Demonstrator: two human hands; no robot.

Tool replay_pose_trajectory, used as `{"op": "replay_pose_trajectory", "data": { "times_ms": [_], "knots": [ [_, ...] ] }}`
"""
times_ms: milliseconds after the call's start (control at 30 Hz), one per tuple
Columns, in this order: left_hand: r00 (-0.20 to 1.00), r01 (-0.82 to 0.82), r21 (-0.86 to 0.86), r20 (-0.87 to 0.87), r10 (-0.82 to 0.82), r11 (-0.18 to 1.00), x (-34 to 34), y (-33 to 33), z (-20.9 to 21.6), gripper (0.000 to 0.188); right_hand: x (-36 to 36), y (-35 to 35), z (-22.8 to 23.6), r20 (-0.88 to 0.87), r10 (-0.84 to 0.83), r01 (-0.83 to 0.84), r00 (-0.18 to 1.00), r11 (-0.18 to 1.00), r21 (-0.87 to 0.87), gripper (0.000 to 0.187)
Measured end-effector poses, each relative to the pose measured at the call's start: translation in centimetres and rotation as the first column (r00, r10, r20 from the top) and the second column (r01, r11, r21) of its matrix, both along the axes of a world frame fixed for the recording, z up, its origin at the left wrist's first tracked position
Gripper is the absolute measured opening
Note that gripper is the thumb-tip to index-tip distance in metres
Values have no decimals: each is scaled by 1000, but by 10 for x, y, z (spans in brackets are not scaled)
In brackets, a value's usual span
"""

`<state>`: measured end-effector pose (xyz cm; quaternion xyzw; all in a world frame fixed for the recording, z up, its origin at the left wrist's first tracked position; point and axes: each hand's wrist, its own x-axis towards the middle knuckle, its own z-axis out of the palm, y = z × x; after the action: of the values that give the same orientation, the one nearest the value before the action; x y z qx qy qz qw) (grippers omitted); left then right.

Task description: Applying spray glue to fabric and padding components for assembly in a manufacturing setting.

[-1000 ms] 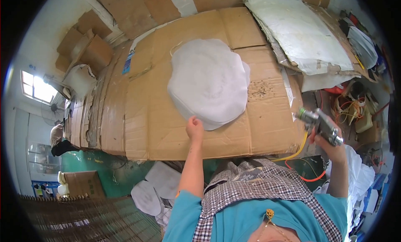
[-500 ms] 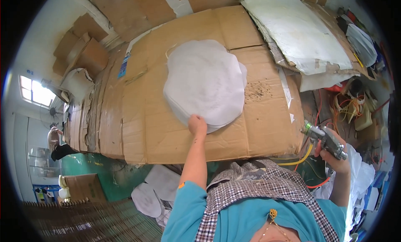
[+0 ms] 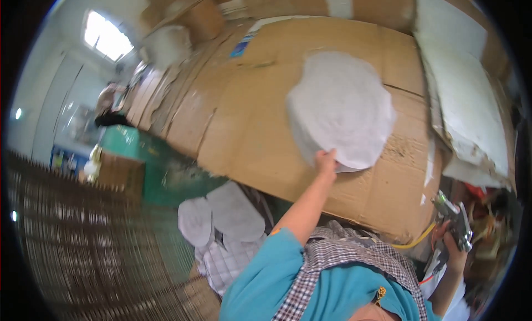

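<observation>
A stack of pale grey, rounded fabric pieces lies on the cardboard-covered table. At the stack's near edge, my left hand is closed with its fingers pinching the rim of the fabric. Off the table's right front corner, my right hand is wrapped round a metal spray gun with a green part at its front end. A yellow hose runs close to the gun, below the table edge.
More grey fabric pieces are piled below the table's front edge. A slatted rack fills the lower left. White sheets lie along the table's right side. Cardboard boxes stand at the back left, and another person is far left.
The view has swung to the left, so the table and stack appear further right. My left hand stays at the stack's near edge, and my right hand still holds the spray gun.
</observation>
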<state>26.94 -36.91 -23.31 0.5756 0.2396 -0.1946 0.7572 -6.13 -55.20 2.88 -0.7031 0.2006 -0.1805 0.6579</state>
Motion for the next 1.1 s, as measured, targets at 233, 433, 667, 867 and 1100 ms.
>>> {"op": "replay_pose_trajectory", "data": {
  "times_ms": [233,433,667,867,1100],
  "knots": [
    [985,23,-241,171,19,970,6,-9,42,36,49,22,-6,22,-23,23,999,1000,-6,22],
    [892,126,-698,390,227,705,42,32,187,29,37,23,-2,63,0,-3,998,999,48,28],
    [767,104,-787,453,454,609,29,157,282,22,14,28,7,-85,-76,73,993,997,-34,32],
    [638,30,-703,560,528,710,16,221,287,25,15,38,12,-54,0,-4,999,997,-76,44],
    [461,-523,-151,778,427,839,-18,283,306,33,53,48,22,-76,-53,43,996,991,-130,19]
  ]
}}
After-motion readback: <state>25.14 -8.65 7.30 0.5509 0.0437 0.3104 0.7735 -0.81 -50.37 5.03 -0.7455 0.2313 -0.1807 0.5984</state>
